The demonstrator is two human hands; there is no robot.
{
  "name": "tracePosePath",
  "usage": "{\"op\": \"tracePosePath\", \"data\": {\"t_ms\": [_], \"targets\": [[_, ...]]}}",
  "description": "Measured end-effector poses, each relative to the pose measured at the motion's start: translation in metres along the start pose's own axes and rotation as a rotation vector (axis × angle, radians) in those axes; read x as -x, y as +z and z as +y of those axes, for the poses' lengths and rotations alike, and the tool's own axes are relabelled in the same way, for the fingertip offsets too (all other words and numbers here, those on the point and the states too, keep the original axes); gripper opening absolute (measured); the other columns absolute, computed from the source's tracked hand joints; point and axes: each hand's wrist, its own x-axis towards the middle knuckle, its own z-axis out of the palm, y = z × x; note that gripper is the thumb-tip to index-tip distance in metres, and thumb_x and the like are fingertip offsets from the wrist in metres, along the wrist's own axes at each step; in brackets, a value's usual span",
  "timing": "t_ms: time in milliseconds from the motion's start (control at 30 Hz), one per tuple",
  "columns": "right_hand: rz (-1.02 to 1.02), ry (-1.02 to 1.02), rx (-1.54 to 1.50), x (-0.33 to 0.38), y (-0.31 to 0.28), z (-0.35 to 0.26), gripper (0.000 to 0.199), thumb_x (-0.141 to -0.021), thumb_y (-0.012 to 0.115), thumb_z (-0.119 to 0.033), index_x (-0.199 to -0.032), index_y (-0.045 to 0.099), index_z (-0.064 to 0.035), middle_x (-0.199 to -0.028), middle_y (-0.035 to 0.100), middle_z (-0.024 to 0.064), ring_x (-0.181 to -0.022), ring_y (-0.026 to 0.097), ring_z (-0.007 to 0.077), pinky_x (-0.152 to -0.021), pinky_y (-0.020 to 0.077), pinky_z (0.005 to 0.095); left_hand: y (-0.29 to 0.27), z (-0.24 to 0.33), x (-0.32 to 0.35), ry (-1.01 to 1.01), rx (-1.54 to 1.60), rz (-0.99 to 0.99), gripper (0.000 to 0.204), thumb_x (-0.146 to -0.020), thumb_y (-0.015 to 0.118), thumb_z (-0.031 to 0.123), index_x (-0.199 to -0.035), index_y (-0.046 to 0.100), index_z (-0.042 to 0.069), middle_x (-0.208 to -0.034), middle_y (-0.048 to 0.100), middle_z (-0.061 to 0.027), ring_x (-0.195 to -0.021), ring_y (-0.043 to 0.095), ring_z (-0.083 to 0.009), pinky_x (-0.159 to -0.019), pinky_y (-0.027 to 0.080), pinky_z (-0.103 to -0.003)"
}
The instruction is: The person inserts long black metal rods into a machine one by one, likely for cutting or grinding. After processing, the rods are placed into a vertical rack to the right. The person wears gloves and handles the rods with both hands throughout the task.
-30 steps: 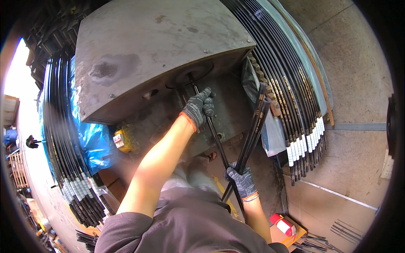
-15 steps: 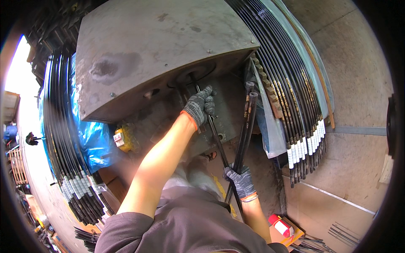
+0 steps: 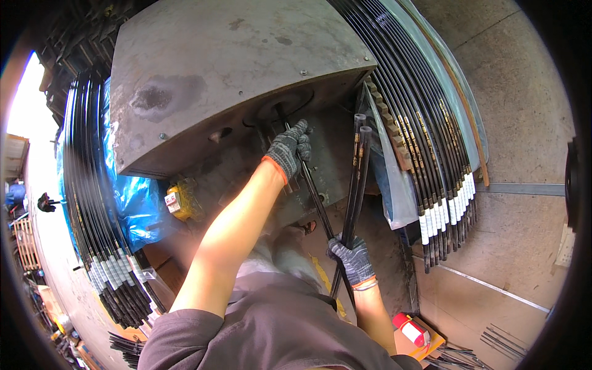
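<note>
Two rods upright in the clenched right hand, left hand gripping a third rod at the hole under the machine edge, not yet fully seated, bundles waiting alongside.

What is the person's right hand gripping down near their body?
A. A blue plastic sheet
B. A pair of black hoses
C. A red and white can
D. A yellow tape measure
B: the gloved right hand is closed around two black hoses that rise toward the grey machine housing, while the left hand holds another hose there.
</note>
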Motion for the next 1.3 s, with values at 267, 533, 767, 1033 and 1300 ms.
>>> {"op": "tracePosePath", "data": {"t_ms": [267, 533, 767, 1033, 1300], "targets": [[-0.317, 0.144, -0.15, 0.001, -0.03, 0.011, 0.026, -0.084, 0.063, -0.025, -0.09, 0.061, 0.0004, -0.079, 0.064, 0.0078, -0.068, 0.06, 0.0165, -0.064, 0.0496, 0.0304, 0.001, -0.027, 0.029, 0.075, -0.081, -0.151, 0.031, -0.086, 0.057, 0.034, -0.1, 0.06, 0.006, -0.09, 0.065, -0.0072, -0.081, 0.063, -0.0199, -0.074, 0.053, -0.035], [-0.721, 0.205, 0.072, -0.01, -0.004, 0.014, 0.035, -0.09, 0.053, -0.03, -0.102, 0.058, 0.0024, -0.082, 0.064, 0.011, -0.077, 0.063, 0.0238, -0.071, 0.0503, 0.0349, -0.01, -0.045, 0.129, 0.071, -0.081, -0.383, 0.048, -0.078, 0.067, 0.032, -0.115, 0.05, 0.007, -0.099, 0.06, -0.0071, -0.094, 0.059, -0.0235, -0.083, 0.05, -0.038], [-0.802, 0.11, 0.069, -0.006, 0.031, -0.003, 0.035, -0.088, 0.056, -0.029, -0.102, 0.057, 0.0029, -0.083, 0.064, 0.0145, -0.076, 0.063, 0.0235, -0.071, 0.0503, 0.0346, -0.036, -0.004, 0.149, 0.144, 0.04, -0.25, 0.034, -0.08, 0.066, 0.027, -0.104, 0.055, 0.006, -0.091, 0.062, -0.0074, -0.084, 0.061, -0.0226, -0.076, 0.053, -0.038], [-0.73, 0.338, -0.201, 0.0, 0.075, -0.037, 0.037, -0.086, 0.057, -0.031, -0.098, 0.056, 0.0038, -0.081, 0.063, 0.0161, -0.069, 0.062, 0.0236, -0.066, 0.0514, 0.0344, -0.04, 0.039, 0.138, 0.043, 0.11, -0.121, 0.025, -0.088, 0.055, 0.029, -0.097, 0.06, 0.006, -0.093, 0.065, -0.0084, -0.082, 0.063, -0.0217, -0.074, 0.054, -0.037], [-0.615, 0.018, 0.289, -0.005, 0.075, -0.003, 0.034, -0.086, 0.057, -0.033, -0.09, 0.058, 0.001, -0.075, 0.062, 0.0108, -0.066, 0.06, 0.0204, -0.064, 0.0497, 0.0319, -0.047, 0.03, 0.16, 0.134, -0.007, -0.247, 0.026, -0.084, 0.061, 0.024, -0.102, 0.056, 0.006, -0.102, 0.062, -0.0113, -0.095, 0.06, -0.0248, -0.081, 0.051, -0.041]]}}
